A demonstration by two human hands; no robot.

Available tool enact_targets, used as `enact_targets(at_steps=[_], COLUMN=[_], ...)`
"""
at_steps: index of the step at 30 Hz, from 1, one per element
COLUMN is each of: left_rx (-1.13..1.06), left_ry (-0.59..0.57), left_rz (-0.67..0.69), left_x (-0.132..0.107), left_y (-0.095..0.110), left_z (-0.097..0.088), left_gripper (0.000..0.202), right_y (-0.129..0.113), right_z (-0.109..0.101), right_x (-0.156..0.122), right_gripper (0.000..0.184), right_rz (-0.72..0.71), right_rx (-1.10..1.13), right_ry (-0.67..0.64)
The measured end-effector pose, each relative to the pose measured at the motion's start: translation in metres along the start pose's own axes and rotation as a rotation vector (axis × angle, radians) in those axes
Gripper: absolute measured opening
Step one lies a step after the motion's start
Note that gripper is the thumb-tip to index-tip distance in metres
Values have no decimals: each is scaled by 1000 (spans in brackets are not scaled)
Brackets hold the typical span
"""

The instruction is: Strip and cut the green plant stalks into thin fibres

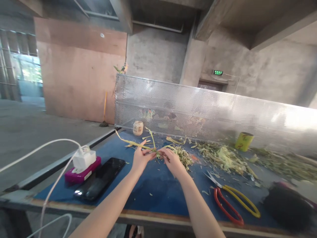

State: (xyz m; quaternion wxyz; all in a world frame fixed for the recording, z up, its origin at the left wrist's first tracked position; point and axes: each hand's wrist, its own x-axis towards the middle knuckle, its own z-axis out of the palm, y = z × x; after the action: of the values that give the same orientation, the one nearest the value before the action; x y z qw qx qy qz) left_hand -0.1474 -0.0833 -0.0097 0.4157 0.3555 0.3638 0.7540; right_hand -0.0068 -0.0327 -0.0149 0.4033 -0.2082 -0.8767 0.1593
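Over the middle of the blue table, my left hand [142, 156] pinches a pale green plant stem [132, 143] with long, narrow yellowish leaves that stick out to the left and upward. Close on its right, my right hand [170, 158] has its fingertips pressed together at the same stem, near the joint. What exactly lies between the right fingertips is partly hidden. Just behind the right hand is a heap of small dried greenish pieces [184, 156]. Scissors [218, 185] with one red and one yellow handle lie partly spread to the right of my right forearm.
A black phone [101, 177] and a magenta power strip [74, 176] with a white charger [84, 160] and cables lie left. A whitish roll [138, 128], dried plant heaps [228, 158] and a yellow-green can [244, 141] stand before a perforated metal panel [160, 99]. Right front: a blurred black object [287, 205].
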Motion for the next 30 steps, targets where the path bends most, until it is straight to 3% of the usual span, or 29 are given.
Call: enact_targets(at_steps=[9, 16, 19, 24, 30], left_rx=[-83, -1, 37, 140, 292], left_ry=[-38, -32, -111, -222, -329], left_rz=[-101, -47, -16, -18, -45], left_x=[0, 3, 3, 2, -4], left_y=[-3, -1, -3, -7, -2], left_z=[-3, -6, -4, -2, -1], left_gripper=[79, 81, 85, 90, 84], right_y=[-3, -2, 0, 8, 16], right_z=[-15, -12, -9, -7, -5], right_x=[-2, 2, 4, 4, 5], right_gripper=[32, 27, 22, 15, 28], right_rz=[-252, -382, -292, -12, 120], right_rx=[-335, -291, -126, 28, 46], right_ry=[-27, 0, 86, 211, 163])
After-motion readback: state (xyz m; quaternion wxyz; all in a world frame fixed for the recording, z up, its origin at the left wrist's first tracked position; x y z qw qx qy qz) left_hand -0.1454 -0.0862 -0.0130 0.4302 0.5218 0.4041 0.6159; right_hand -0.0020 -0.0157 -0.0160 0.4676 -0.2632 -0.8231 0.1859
